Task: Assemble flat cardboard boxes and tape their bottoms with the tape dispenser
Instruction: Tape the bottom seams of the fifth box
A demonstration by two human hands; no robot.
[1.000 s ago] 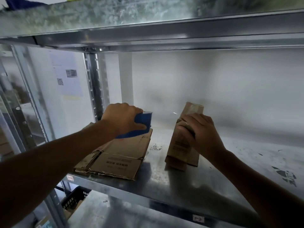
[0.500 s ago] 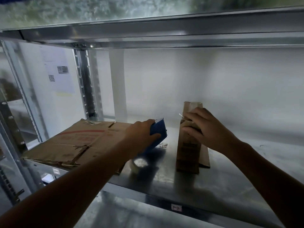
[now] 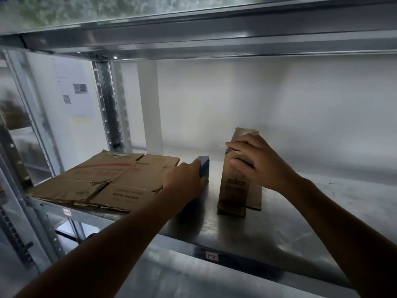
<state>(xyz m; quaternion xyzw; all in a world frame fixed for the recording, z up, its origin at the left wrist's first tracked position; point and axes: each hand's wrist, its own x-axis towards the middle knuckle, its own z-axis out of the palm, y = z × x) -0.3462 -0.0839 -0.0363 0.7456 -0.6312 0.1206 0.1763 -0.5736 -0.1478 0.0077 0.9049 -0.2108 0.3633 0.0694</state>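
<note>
Fingers (image 3: 237, 145) of the right hand (image 3: 261, 163) clamp the upper part of a small upright cardboard box (image 3: 236, 181) on the metal shelf (image 3: 279, 229). Left hand (image 3: 184, 182), at its 9 o'clock, grips the blue tape dispenser (image 3: 204, 166). Flat cardboard boxes (image 3: 103, 179) lie farther toward 9 o'clock on the shelf.

Blue tape dispenser (image 3: 204, 166), brown cardboard w/ red stripe (image 3: 103, 177)
</note>
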